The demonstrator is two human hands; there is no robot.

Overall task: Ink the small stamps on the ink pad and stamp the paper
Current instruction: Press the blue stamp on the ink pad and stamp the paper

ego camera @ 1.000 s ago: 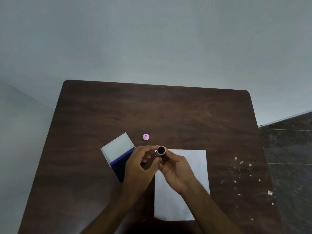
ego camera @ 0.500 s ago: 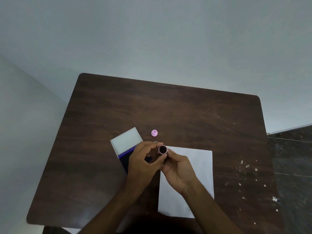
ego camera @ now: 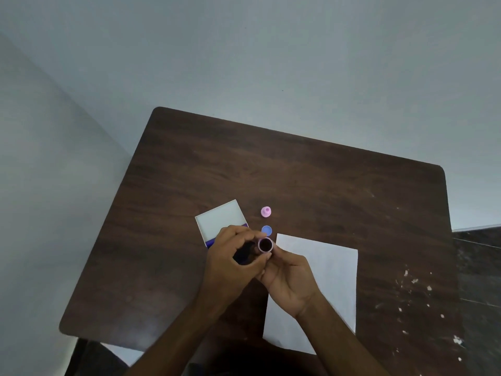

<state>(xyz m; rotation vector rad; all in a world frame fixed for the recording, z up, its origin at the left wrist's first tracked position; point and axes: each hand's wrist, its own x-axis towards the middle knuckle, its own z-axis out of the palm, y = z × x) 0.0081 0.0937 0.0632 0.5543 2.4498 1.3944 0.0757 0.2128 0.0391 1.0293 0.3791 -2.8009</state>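
Stamps sat near the middle of a dark wooden bench (ego camera: 298, 172). One small round stamp (ego camera: 265, 245), pinkish with a dark face turned up toward the camera, was held above the bench at the centre of the view. The right hand (ego camera: 288, 279) pinched it from the 4 o'clock side, fingers closed on its body. The left hand (ego camera: 230, 263) was curled in from the 8 o'clock side, its fingertips meeting the same stamp; how firmly it gripped could not be told. At 12 o'clock from the held stamp, just beside it, a blue round piece (ego camera: 266, 229) lay on the bench, and farther along the same line stood a pink stamp (ego camera: 266, 212). At 10 o'clock from the hands lay the ink pad (ego camera: 221, 222), its white lid open and a strip of blue showing at its near edge, partly hidden by the left hand. A white paper (ego camera: 325, 272) lay at 4 o'clock, partly under the right hand and forearm. White flecks (ego camera: 414, 280) dotted the bench's right side.
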